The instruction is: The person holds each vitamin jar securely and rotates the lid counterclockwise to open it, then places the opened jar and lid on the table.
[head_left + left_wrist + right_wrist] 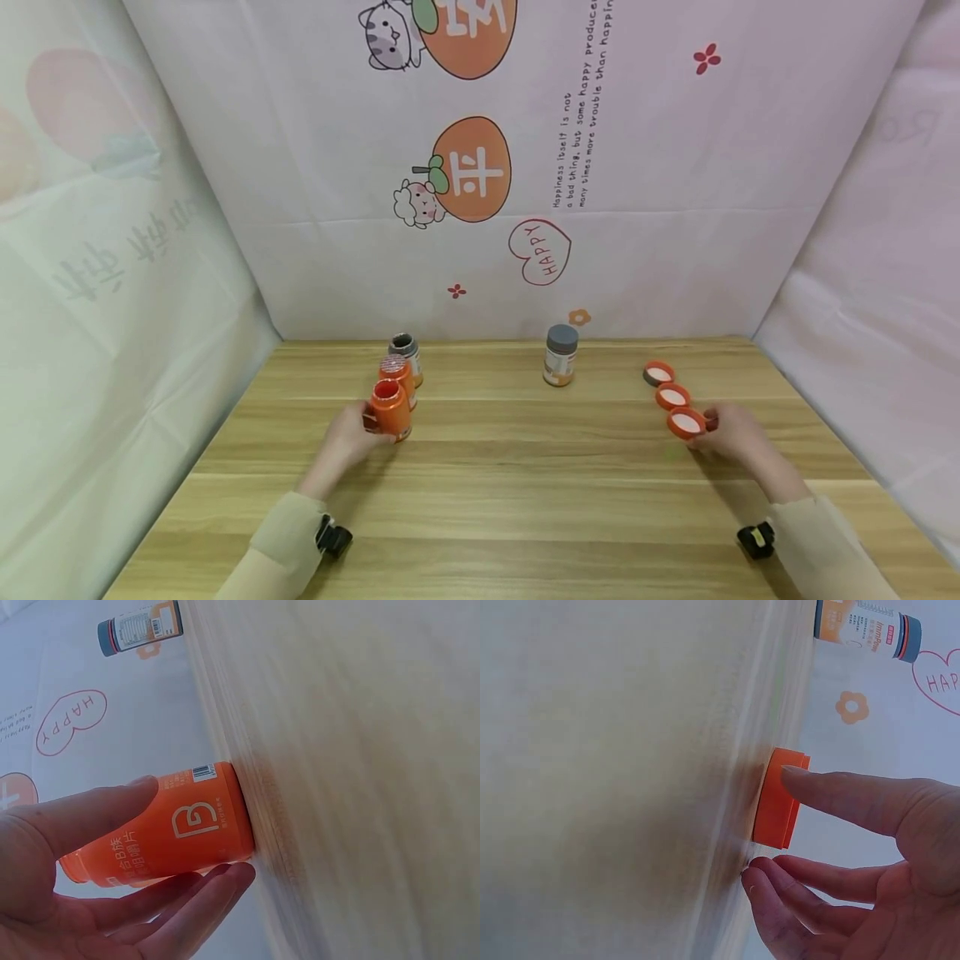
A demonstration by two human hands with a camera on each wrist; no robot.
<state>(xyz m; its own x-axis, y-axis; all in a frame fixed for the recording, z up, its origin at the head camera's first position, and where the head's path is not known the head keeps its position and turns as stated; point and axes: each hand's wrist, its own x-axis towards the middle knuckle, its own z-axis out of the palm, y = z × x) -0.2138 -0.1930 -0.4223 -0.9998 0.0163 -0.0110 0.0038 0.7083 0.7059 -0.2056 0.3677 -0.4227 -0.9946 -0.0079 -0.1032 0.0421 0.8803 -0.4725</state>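
Observation:
My left hand (351, 434) grips an open orange bottle (392, 412), thumb on one side and fingers on the other. The bottle stands upright on the table, and its printed label shows in the left wrist view. Behind it in a row stand another orange bottle (397, 372) and a grey bottle (406, 347) with its mouth uncovered. At the right, my right hand (733, 432) holds an orange lid (685, 423) by its near side; its white inside faces up. In the right wrist view the thumb lies on the lid (778, 799), with fingertips at its lower edge.
Beyond the held lid lie another orange lid (672, 397) and a grey-and-orange lid (658, 373), both inside up. A capped bottle with a grey lid (560, 356) stands at the back middle of the wooden table (525, 500). Printed white cloth (637, 167) walls the back and sides.

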